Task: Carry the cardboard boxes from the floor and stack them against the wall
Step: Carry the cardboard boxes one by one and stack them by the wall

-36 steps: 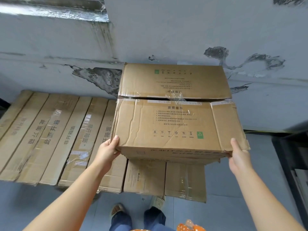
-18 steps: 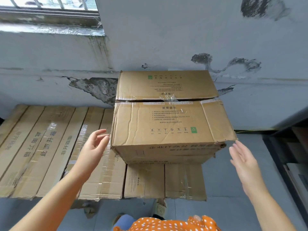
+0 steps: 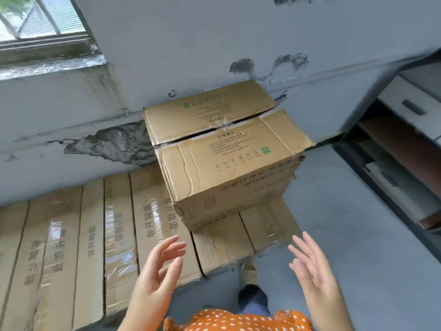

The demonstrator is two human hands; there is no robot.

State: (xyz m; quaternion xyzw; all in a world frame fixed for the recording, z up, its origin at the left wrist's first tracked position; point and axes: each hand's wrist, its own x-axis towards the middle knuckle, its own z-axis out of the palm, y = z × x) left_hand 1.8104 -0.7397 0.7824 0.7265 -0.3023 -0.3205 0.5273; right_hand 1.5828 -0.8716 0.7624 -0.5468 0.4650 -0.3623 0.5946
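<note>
- The cardboard box (image 3: 224,149) is seen stacked on other boxes, its far edge against the wall (image 3: 214,44).
- The stack is carried by the right end of a row of flat cartons (image 3: 78,247) on the floor (image 3: 346,223).
- The left hand (image 3: 157,273) and right hand (image 3: 312,268) are held apart from the box, fingers spread, nothing gripped.

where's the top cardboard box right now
In the head view the top cardboard box sits centre frame against the wall, on a stack over the long flat cartons, both hands off it.
</note>
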